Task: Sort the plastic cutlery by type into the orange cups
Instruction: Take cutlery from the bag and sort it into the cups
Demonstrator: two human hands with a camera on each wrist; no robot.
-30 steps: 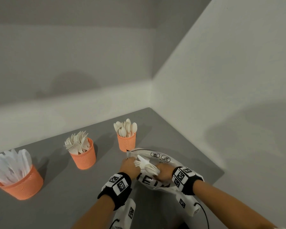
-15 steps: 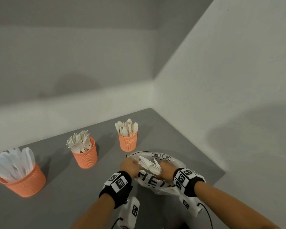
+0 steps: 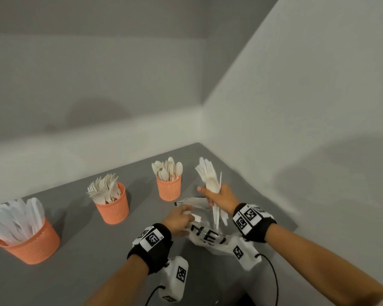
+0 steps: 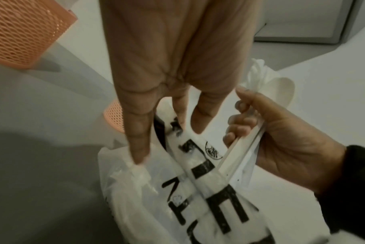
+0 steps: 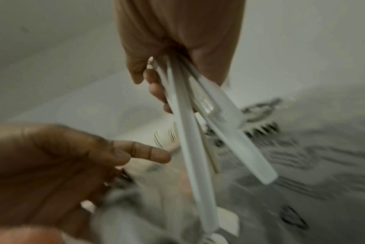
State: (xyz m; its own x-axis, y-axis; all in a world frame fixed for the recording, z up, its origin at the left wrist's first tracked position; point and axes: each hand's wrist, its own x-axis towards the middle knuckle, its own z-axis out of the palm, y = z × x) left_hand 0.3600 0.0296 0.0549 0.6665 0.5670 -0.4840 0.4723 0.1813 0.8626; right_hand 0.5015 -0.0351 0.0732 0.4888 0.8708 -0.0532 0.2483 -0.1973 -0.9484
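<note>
The right hand (image 3: 219, 196) grips a mixed bundle of white plastic cutlery (image 3: 209, 181) by its middle, fingers curled round the handles, utensil heads fanned upward and handle ends hanging just above the plastic bag (image 3: 208, 239). The bag, clear with black lettering, lies on the grey table (image 3: 75, 261). The left hand (image 3: 178, 219) presses down on the bag, its fingers (image 4: 138, 132) extended and a fold of film bunched at one fingertip. Beyond the bag stands the orange cup of spoons (image 3: 169, 187), the nearest cup; farther left of the bag stands the cup of forks (image 3: 112, 206); farthest left, the cup of knives (image 3: 31, 246).
</note>
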